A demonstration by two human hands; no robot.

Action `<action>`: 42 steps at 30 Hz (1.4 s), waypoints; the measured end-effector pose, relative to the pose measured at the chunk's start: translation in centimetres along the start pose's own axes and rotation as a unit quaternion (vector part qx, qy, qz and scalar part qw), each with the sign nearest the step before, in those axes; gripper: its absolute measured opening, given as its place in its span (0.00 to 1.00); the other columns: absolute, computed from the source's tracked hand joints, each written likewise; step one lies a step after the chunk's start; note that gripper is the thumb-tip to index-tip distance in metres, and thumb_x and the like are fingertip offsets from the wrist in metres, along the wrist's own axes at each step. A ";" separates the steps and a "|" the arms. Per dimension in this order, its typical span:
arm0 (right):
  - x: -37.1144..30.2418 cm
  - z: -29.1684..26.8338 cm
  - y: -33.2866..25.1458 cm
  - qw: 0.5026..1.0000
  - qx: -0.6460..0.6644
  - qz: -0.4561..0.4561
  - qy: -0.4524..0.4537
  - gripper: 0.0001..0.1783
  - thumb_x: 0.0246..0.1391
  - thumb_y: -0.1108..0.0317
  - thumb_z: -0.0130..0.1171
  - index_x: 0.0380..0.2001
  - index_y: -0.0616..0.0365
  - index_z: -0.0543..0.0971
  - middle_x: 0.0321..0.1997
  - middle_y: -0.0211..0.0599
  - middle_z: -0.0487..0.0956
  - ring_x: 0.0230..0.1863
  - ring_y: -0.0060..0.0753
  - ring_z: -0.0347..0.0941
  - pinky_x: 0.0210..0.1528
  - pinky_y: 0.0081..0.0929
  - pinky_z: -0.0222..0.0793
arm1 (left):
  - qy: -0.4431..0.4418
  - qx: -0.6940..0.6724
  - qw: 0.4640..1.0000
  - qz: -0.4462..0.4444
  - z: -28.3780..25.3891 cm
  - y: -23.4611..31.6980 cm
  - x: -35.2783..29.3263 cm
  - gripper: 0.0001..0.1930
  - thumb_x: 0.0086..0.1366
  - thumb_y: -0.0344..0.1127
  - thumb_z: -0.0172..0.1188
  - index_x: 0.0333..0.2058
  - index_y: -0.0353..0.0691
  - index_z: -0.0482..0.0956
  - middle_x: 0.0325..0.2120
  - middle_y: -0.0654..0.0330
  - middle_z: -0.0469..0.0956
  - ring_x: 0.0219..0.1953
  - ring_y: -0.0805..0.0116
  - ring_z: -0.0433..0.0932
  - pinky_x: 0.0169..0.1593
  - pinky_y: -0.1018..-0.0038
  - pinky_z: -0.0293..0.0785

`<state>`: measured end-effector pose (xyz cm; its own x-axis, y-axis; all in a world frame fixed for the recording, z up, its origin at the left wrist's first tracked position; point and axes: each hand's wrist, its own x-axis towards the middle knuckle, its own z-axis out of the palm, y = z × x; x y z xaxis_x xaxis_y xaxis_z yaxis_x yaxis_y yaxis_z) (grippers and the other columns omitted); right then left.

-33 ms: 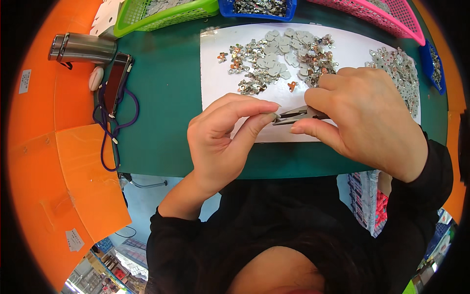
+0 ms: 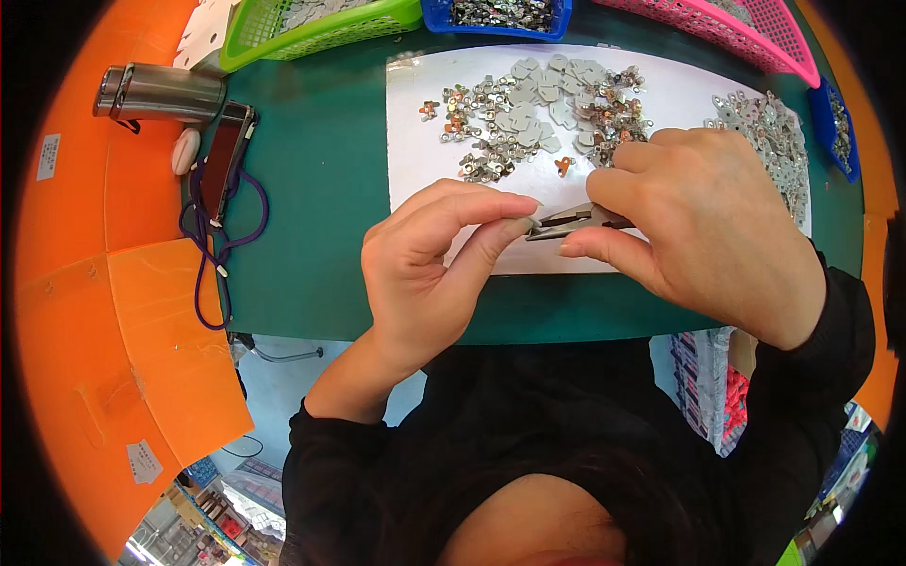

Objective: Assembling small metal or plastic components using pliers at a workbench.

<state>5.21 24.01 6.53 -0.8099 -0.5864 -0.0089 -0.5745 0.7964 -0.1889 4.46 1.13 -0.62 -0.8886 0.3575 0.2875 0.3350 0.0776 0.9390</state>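
My right hand (image 2: pixel 703 222) is closed round a pair of pliers (image 2: pixel 571 224), whose jaws point left, slightly parted. Thumb and forefinger of my left hand (image 2: pixel 429 250) pinch a small part right at the jaw tips; it is mostly hidden by the fingertips, so its kind cannot be made out. Both hands are above the front of a white sheet (image 2: pixel 415 170). Beyond them lie flat grey plates (image 2: pixel 543 90) between two heaps of small metal clips (image 2: pixel 486 123), some copper-coloured. One loose copper-coloured clip (image 2: pixel 564 166) lies just beyond the pliers.
Finished-looking grey pieces (image 2: pixel 769 141) are heaped on the sheet's right side. Green (image 2: pixel 326 40), blue (image 2: pixel 495 36) and pink (image 2: pixel 717 36) baskets line the far edge; a small blue bin (image 2: pixel 835 132) is at right. A steel flask (image 2: pixel 165 92) and a phone (image 2: pixel 226 156) with a purple cord stand left.
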 end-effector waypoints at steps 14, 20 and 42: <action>0.6 0.7 0.2 1.000 -0.019 -0.003 -0.015 0.21 0.54 0.49 0.61 0.21 0.56 0.77 0.20 0.36 0.75 0.26 0.45 0.75 0.27 0.39 0.67 | 0.005 0.053 0.999 0.003 0.4 -0.2 -0.1 0.09 0.58 0.18 0.64 0.37 0.36 0.85 0.28 0.59 0.82 0.29 0.71 0.79 0.33 0.78 0.73; 0.2 1.1 -0.1 1.000 -0.015 0.006 -0.020 0.21 0.54 0.49 0.61 0.21 0.56 0.77 0.20 0.35 0.76 0.25 0.45 0.76 0.26 0.38 0.67 | 0.017 0.044 0.999 -0.027 0.6 -0.3 -0.3 0.09 0.58 0.18 0.65 0.37 0.35 0.85 0.28 0.58 0.82 0.29 0.72 0.79 0.33 0.79 0.73; 0.8 7.4 2.7 0.974 0.033 0.009 0.222 0.20 0.32 0.77 0.68 0.35 0.50 0.81 0.32 0.29 0.73 0.36 0.38 0.69 0.41 0.34 0.62 | 0.078 -0.273 0.942 -0.179 -0.2 -1.9 -2.1 0.12 0.59 0.17 0.64 0.42 0.30 0.76 0.35 0.54 0.81 0.38 0.70 0.81 0.45 0.76 0.79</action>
<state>3.89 24.62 -1.23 -0.7990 -0.4398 0.4101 -0.5636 0.7855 -0.2558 5.59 0.08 -2.97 -0.9635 0.2551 -0.0816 -0.1679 -0.3377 0.9262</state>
